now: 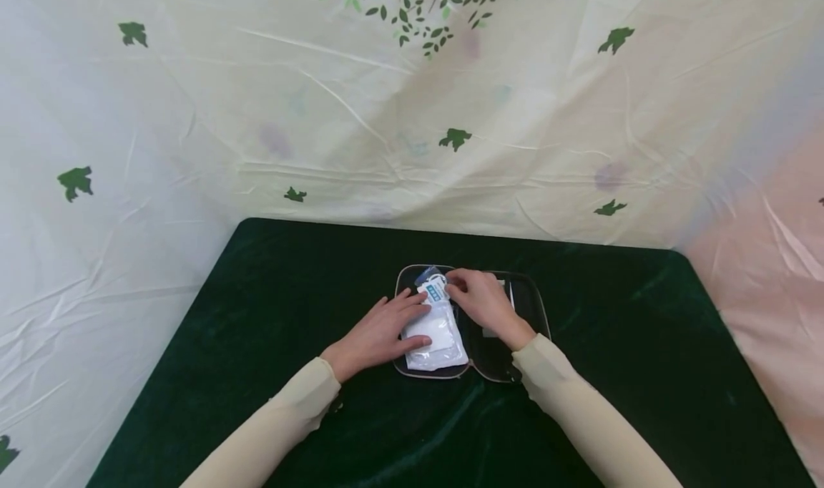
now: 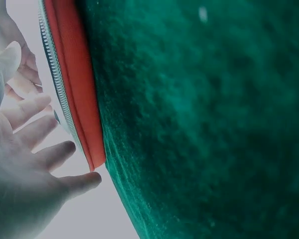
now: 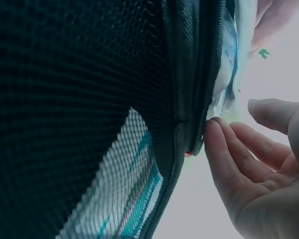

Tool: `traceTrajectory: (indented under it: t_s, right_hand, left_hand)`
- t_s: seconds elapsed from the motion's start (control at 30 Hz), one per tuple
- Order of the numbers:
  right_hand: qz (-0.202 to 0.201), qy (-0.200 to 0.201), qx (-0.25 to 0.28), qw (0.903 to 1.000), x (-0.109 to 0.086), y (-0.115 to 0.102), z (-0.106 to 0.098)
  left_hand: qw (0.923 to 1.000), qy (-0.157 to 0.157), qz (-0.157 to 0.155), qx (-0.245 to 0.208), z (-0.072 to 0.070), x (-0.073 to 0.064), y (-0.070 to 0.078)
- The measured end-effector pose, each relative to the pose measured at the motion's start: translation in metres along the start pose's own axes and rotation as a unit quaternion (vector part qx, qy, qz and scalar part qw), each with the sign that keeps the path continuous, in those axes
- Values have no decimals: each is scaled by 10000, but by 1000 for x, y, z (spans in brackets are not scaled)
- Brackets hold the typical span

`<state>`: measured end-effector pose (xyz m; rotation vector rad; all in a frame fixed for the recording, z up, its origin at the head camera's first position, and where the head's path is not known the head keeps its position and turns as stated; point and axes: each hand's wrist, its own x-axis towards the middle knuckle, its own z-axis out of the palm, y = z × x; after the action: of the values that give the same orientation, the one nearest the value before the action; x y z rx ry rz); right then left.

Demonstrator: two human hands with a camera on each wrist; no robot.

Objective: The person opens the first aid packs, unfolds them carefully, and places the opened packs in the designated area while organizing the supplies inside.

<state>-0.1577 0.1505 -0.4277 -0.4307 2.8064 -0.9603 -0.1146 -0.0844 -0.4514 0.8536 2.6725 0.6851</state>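
Observation:
An unfolded zip case (image 1: 536,309) with a dark inside lies on the table; its red outer side (image 2: 75,74) and zipper show in the left wrist view. White packets in clear plastic (image 1: 436,338) fill its left half. Above them sits a small packet with a blue-and-white label (image 1: 435,289). My left hand (image 1: 385,330) rests over the white packets, fingers spread. At the labelled packet's right edge is my right hand (image 1: 481,302), its fingers bent; in the right wrist view its thumb (image 3: 269,112) stands apart from the fingers, beside the case's edge.
Behind a mesh pocket (image 3: 139,124) in the case's right half lies a white and teal packet (image 3: 134,199). Dark green velvet cloth (image 1: 309,280) covers the table. Pale fabric (image 1: 360,116) with green leaf prints hangs behind and at both sides.

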Motion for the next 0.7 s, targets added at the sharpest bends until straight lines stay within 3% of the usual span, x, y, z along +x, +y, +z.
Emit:
traceTrajectory:
  t_s: [0.3,0.7]
  right_hand:
    - [87,88,39,9999,5,0,9]
    - [557,147,437,9974,4,0,4]
  left_hand:
    - [9998,-121,63,-117,2,0,-2]
    - [9996,-189,71,-171,5,-1,-2]
